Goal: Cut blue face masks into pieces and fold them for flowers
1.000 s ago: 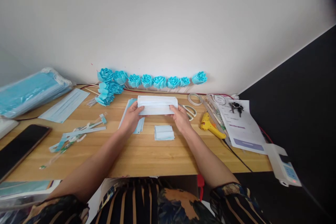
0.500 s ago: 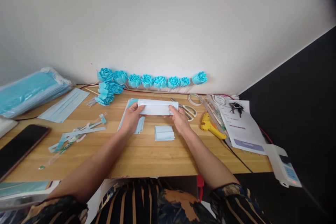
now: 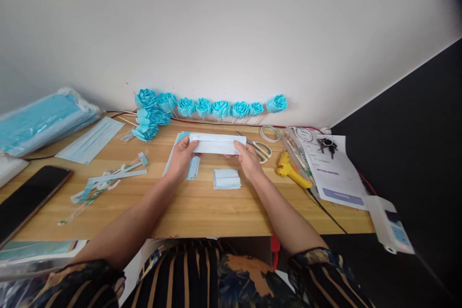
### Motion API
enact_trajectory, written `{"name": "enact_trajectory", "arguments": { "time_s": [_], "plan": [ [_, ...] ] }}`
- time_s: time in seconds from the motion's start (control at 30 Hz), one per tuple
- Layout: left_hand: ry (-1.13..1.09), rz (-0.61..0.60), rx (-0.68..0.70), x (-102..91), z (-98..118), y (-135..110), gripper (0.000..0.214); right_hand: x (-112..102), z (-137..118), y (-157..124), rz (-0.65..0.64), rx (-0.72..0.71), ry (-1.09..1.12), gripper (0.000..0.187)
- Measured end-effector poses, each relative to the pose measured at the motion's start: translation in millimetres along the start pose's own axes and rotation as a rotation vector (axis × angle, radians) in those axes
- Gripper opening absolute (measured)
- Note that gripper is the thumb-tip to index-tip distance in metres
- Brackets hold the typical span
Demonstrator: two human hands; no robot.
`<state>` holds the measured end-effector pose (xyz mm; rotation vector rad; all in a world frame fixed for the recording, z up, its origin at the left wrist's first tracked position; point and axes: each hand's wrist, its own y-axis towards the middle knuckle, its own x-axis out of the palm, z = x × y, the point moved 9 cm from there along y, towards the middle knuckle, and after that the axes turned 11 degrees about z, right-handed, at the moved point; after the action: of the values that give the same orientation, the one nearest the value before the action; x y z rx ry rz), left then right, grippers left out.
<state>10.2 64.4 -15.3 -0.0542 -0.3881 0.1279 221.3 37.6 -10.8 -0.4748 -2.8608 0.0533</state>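
Observation:
My left hand (image 3: 182,159) and my right hand (image 3: 247,158) pinch the two ends of a folded white face mask (image 3: 217,144), held level just above the wooden desk (image 3: 180,202). Under the left hand lies a flat blue mask (image 3: 190,167). A small folded stack of mask pieces (image 3: 226,178) rests on the desk just in front of my hands. A row of blue mask roses (image 3: 216,107) leans on the wall behind.
Scissors (image 3: 259,147), tape roll (image 3: 269,133), yellow glue gun (image 3: 291,171), papers with keys (image 3: 331,161) and a white device (image 3: 389,223) sit to the right. On the left: mask strips (image 3: 108,180), a loose mask (image 3: 92,138), a mask pack (image 3: 43,122), a phone (image 3: 27,199).
The mask between my hands has been folded narrower, from a wide rectangle to a slim band. Both hands stay at its ends; the view shifted slightly.

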Motion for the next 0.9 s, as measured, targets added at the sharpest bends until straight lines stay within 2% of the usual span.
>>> {"name": "enact_trajectory", "arguments": {
  "time_s": [0.17,0.4,0.57,0.7,0.8,0.9],
  "plan": [
    [0.019,-0.082,-0.08,10.6,-5.9,-5.6,0.047,-10.0,-0.3,6.0,0.087,-0.006,0.001,0.039],
    [-0.019,-0.002,-0.141,0.7,-10.3,-3.3,0.047,-8.4,-0.4,3.5,0.074,-0.011,-0.065,0.036],
    [-0.002,0.026,-0.076,-6.3,-9.4,4.1,0.042,-6.2,0.1,1.3,0.022,-0.024,-0.097,0.033],
    [0.001,0.008,0.013,-5.0,-2.9,4.8,0.04,-1.2,-3.9,1.0,-0.061,-0.01,0.01,0.044],
    [0.011,0.002,0.022,-3.6,-1.5,3.4,0.044,-5.7,-6.3,3.6,-0.017,-0.008,0.031,0.051],
    [0.01,-0.006,0.005,-1.4,-2.0,2.2,0.051,-11.6,-7.2,6.0,0.053,-0.02,0.012,0.05]
  ]
}}
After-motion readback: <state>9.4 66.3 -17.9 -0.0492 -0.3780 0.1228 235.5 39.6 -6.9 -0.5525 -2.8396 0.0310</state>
